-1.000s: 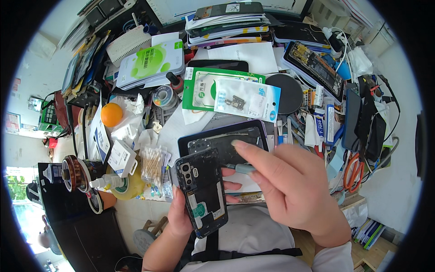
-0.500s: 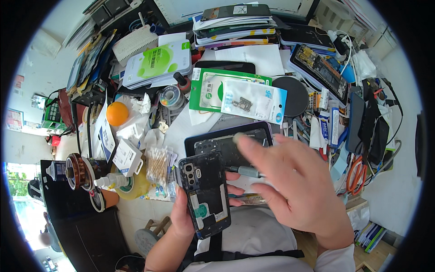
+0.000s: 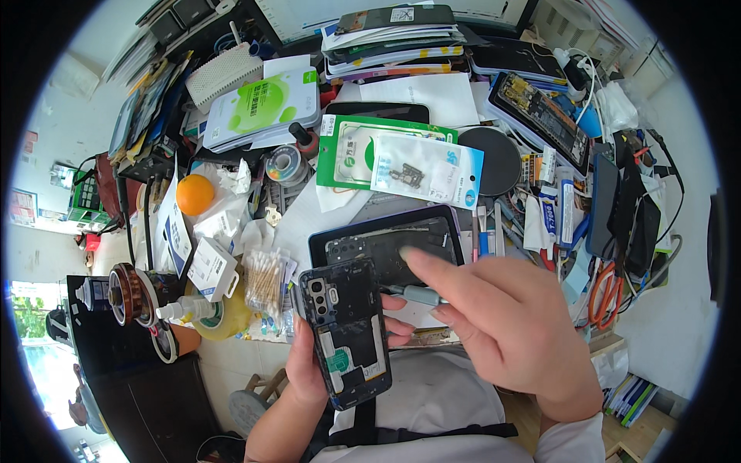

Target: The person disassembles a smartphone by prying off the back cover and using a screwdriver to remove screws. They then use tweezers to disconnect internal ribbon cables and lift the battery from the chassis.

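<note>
My left hand is closed around a smartphone with its back cover off, its inner side facing up and its camera lenses at the top left. The fingertips wrap over the phone's right edge. To the right hovers my right hand, index finger stretched out to the left and thumb below it. A grey-handled screwdriver shows between index and thumb, its dark shaft pointing left at the phone; its other end is hidden by the hand. Just beyond the phone lies a dark tablet-like tray, partly covered.
Packaged small parts lie on a green packet behind. Cotton swabs, a white box, a solder spool and an orange crowd the left. Orange-handled pliers, glue tubes and an opened device are right.
My right index fingertip has come down a little, closer to the thumb and the screwdriver. The left hand holds the phone almost unmoved, while the whole view has shifted slightly.
</note>
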The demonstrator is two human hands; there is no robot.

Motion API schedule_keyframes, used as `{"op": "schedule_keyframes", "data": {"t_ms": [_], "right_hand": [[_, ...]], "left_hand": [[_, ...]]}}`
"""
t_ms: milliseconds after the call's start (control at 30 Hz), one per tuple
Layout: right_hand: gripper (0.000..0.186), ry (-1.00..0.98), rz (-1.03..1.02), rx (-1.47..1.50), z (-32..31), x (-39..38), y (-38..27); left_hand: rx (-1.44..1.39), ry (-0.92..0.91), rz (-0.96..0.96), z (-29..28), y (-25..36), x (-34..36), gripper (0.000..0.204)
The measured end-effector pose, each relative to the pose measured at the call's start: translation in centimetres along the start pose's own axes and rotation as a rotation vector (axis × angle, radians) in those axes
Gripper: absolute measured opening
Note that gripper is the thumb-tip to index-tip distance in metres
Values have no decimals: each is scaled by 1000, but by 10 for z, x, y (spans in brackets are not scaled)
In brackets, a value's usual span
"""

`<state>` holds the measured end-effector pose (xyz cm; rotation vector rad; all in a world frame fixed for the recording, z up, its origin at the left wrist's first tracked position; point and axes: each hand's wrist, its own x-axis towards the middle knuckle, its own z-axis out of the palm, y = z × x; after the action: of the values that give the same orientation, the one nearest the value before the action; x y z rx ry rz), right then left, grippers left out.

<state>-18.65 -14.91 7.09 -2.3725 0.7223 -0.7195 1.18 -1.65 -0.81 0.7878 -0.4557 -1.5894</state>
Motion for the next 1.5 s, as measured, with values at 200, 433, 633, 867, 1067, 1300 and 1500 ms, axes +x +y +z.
{"op": "schedule_keyframes", "data": {"t_ms": [200, 433, 633, 867, 1067, 1300, 1500], "right_hand": [[49, 9, -41, -41, 2, 1, 2], [45, 4, -75, -12, 2, 2, 4], [46, 81, -92, -4, 2, 0, 6], [40, 136, -68, 38, 6, 1, 9], [39, 131, -67, 62, 7, 1, 8], [39, 135, -54, 61, 6, 0, 7], [40, 151, -58, 63, 7, -1, 8]], "left_hand": [[7, 18, -7, 1, 1, 0, 99], [0, 9, -16, 1, 1, 0, 99], [5, 11, 14, 0, 3, 4, 96], [-3, -29, 69, -1, 3, 9, 91], [3, 7, 44, 5, 3, 7, 95], [-32, 53, 56, 9, 1, 6, 98], [-47, -54, 35, 3, 2, 6, 96]]}}
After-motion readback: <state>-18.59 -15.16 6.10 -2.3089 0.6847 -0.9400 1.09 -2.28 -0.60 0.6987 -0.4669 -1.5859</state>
